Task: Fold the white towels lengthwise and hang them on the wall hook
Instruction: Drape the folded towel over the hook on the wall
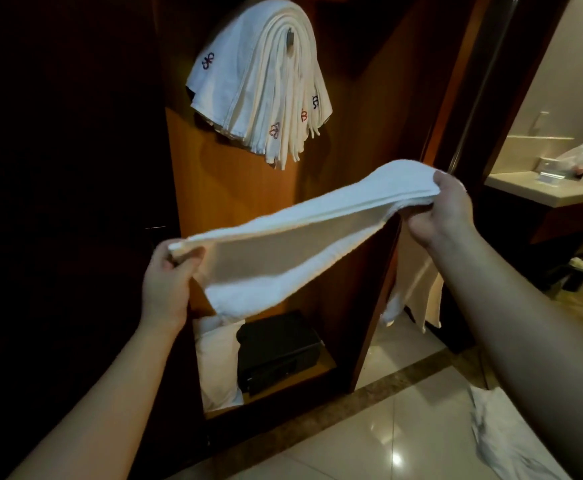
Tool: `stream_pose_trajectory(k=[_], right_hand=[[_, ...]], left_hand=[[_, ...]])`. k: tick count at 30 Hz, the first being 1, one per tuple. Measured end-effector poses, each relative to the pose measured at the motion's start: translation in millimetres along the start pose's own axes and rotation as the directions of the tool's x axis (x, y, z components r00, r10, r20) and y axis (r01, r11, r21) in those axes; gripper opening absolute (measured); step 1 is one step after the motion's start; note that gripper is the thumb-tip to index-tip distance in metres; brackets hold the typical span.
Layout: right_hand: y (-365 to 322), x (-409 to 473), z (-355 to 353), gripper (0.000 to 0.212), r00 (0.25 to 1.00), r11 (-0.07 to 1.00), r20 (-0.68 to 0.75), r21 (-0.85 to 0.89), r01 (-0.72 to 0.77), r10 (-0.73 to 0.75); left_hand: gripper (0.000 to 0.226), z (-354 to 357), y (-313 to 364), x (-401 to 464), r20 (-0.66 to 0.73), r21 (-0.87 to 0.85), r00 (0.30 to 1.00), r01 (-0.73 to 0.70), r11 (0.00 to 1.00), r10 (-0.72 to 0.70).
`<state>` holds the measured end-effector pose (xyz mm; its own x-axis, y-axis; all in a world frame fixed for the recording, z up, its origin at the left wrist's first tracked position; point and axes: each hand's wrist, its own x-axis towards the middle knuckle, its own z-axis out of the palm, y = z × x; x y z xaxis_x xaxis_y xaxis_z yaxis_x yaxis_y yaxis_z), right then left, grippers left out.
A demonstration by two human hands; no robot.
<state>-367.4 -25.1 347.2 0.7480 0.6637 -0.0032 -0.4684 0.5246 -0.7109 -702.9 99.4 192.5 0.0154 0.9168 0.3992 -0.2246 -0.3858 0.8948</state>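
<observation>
**A soft towel held at both ends**

The white towel hangs in the air between two hands, near the wooden wall. It is soft and light, so it sags in the middle. The left hand pinches the near left end. The right hand has its fingers curled round the far right end. Holding both ends seems best, because the floppy cloth could come unfolded. Above, many folded towels already hang on the hook. More cloth lies on the floor.

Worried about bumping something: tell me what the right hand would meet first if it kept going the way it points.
Likely the wooden cabinet edge up-left of the right hand, which grips the towel; depth is unclear.
</observation>
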Motion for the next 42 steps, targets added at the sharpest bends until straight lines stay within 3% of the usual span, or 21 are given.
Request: stream_pose_trajectory(k=[1,2,4,6,9,11,15,21,26,29,31,34,36,39,42], right_hand=[[-1,0,2,0.033,1.000,1.000,0.010,0.021,0.001,-0.001],[-1,0,3,0.032,1.000,0.999,0.015,0.038,-0.002,0.001],[0,1,3,0.031,1.000,0.999,0.006,0.039,-0.008,0.008],[1,2,-1,0.031,0.999,1.000,-0.051,-0.015,-0.016,0.015],[5,9,-18,0.033,0.987,0.988,-0.159,-0.152,-0.029,0.005],[10,13,-28,0.036,0.982,0.980,-0.183,-0.181,-0.081,0.048],[20,14,-37,0.038,0.982,0.977,-0.139,-0.149,-0.150,0.129],[25,13,-42,0.041,0.982,0.979,-0.027,-0.075,-0.187,0.186],[26,14,-47,0.043,0.976,0.971,-0.043,-0.108,-0.215,0.212],[26,15,-47,0.045,0.973,0.965,-0.055,-0.124,-0.231,0.226],[26,14,-46,0.047,0.974,0.966,-0.051,-0.125,-0.227,0.222],[26,13,-43,0.049,0.977,0.971,-0.021,-0.107,-0.214,0.213],[25,13,-40,0.049,0.976,0.973,0.002,-0.086,-0.216,0.217],[25,8,-31,0.050,0.973,0.974,0.046,-0.042,-0.224,0.225],[30,0,-13,0.052,0.966,0.968,0.070,-0.036,-0.248,0.250]], left_hand=[[0.030,0,-1,-2,0.072,-0.131,0.995,0.073,0.989,-0.064],[0.032,2,-5,-7,0.185,-0.146,0.972,0.172,0.974,-0.144],[0.029,4,-17,-14,0.342,0.035,0.912,0.229,0.973,-0.227],[0.027,-3,-19,-11,0.328,0.085,0.913,0.226,0.970,-0.241],[0.033,-16,-10,0,0.278,-0.104,0.934,0.263,0.959,-0.226],[0.044,-19,-8,0,0.300,-0.143,0.927,0.276,0.950,-0.224],[0.046,-21,-16,-2,0.308,-0.260,0.902,0.387,0.885,-0.304],[0.027,-23,-29,-8,0.409,-0.470,0.847,0.514,0.718,-0.338],[0.018,-23,-30,-16,0.390,-0.515,0.828,0.559,0.650,-0.403],[0.014,-24,-31,-19,0.434,-0.476,0.806,0.585,0.657,-0.403],[0.030,-19,-29,-20,0.405,-0.431,0.776,0.628,0.648,-0.483],[0.023,-10,-36,-28,0.333,-0.218,0.710,0.698,0.682,-0.621],[0.022,-8,-46,-34,0.379,-0.066,0.652,0.727,0.683,-0.657],[0.050,-2,-64,-43,0.353,0.064,0.584,0.764,0.642,-0.731],[0.065,16,-84,-59,0.267,0.270,0.617,0.690,0.672,-0.741]])
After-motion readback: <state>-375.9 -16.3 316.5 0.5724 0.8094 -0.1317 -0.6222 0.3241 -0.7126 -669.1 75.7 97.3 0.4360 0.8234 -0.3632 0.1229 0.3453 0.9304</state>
